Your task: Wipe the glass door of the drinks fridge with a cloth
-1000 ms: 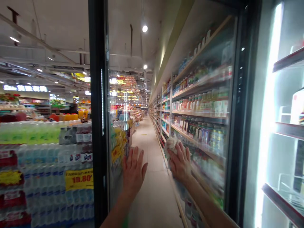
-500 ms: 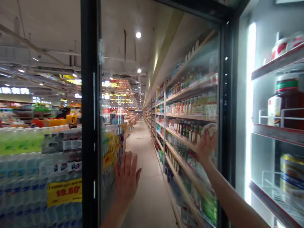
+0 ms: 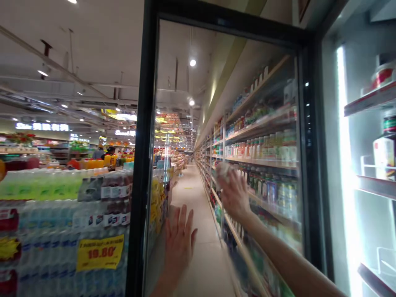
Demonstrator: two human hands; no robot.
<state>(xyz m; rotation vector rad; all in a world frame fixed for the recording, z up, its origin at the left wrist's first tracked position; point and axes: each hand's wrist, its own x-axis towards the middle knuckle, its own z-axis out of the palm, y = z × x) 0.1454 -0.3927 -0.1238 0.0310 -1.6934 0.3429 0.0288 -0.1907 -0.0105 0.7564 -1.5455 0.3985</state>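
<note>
A glass cooler door (image 3: 144, 136) with a black frame stands swung open before me. My left hand (image 3: 179, 235) lies flat against the lower part of its pane, fingers stretched out and holding nothing. Higher up and to the right, my right hand (image 3: 235, 197) presses a crumpled whitish cloth (image 3: 224, 170) on the glass, its fingers spread over the cloth. The hand and cloth are slightly blurred by motion. Shelves of bottles show in the pane behind both hands.
At right, the lit cooler interior has shelves (image 3: 375, 185) with a bottle (image 3: 383, 150) on one. Stacked packs of bottled drinks (image 3: 58, 218) stand left of the door, bearing a yellow price sign (image 3: 99, 252). People (image 3: 108, 152) are far off at left.
My right hand has swept the cloth leftward across the glass, from near the right frame to mid-pane. My left hand stays on the pane. The view has turned somewhat left and up.
</note>
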